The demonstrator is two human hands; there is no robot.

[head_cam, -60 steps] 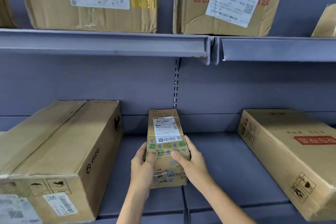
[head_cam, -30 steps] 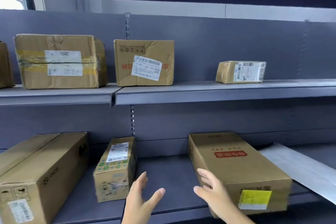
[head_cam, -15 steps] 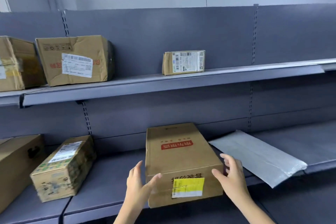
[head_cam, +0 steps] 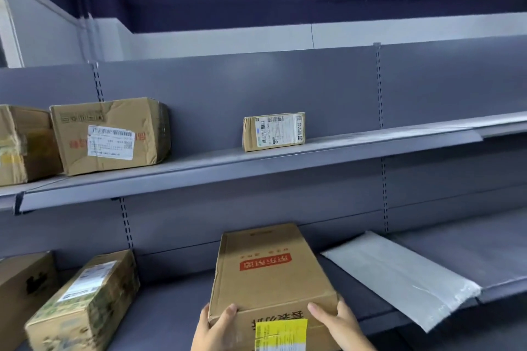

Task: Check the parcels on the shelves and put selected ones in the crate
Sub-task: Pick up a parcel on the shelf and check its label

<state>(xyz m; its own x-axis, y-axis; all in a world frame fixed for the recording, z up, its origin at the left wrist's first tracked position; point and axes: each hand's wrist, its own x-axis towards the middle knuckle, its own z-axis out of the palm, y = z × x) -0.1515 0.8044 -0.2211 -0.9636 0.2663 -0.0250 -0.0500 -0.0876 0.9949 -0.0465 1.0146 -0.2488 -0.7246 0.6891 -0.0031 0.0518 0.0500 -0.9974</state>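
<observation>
Far left on the lower shelf (head_cam: pixel 176 308) we saw the corner of a big plain cardboard box (head_cam: pixel 24 291), and just beside it a taped parcel (head_cam: pixel 85 302), oblong, its skin wrinkled and glossy, a white label on top. Above them, on the grey metal upper shelf (head_cam: pixel 256 159), sat a yellow-taped carton (head_cam: pixel 20 145) touching a creased brown box (head_cam: pixel 111 134) with a crooked white label. Moving along, a small flat parcel (head_cam: pixel 273 131) stood alone, well apart from those. Then the centre: the long carton (head_cam: pixel 271 268), smooth cardboard with a red printed strip and a yellow sticker on its near end, lay on the lower shelf. Our left hand (head_cam: pixel 216 330) curled round its near left corner, thumb on top; our right hand (head_cam: pixel 339 322) clasped the near right corner likewise, each grip closed on the cardboard. Right of it lay a flat grey plastic mailer (head_cam: pixel 399 273), overhanging the shelf edge.
</observation>
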